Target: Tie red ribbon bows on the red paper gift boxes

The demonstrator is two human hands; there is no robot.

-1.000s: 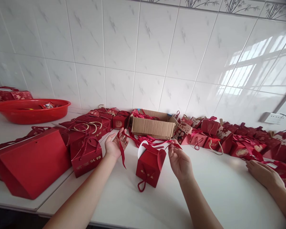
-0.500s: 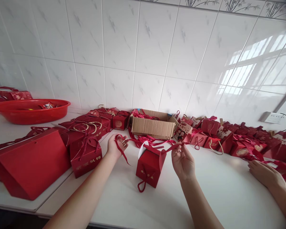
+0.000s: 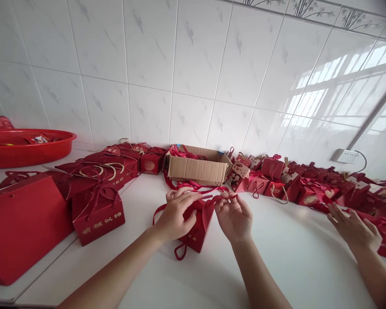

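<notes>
A small red gift box (image 3: 197, 229) with gold lettering and a twisted cord handle stands upright on the white table, its top partly covered by my left hand. My left hand (image 3: 176, 216) reaches over the box with bent fingers on a red ribbon (image 3: 156, 211); the ribbon loops out at the left and a short end shows by the fingertips. To the right of the box top, my right hand (image 3: 234, 216), palm up, pinches the other stretch of this ribbon between thumb and fingers. The ribbon's crossing on the box is mostly hidden.
A cardboard carton (image 3: 197, 170) with red ribbons stands by the tiled wall. Red gift boxes (image 3: 98, 214) crowd the left, with a red basin (image 3: 51, 148) behind. More boxes (image 3: 273, 167) line the right, where another person's hand (image 3: 355, 229) rests near a red-ribboned box.
My left hand has moved right, from beside the box to over its top, bringing the ribbon across. My right hand keeps its pinch. The view has shifted slightly right.
</notes>
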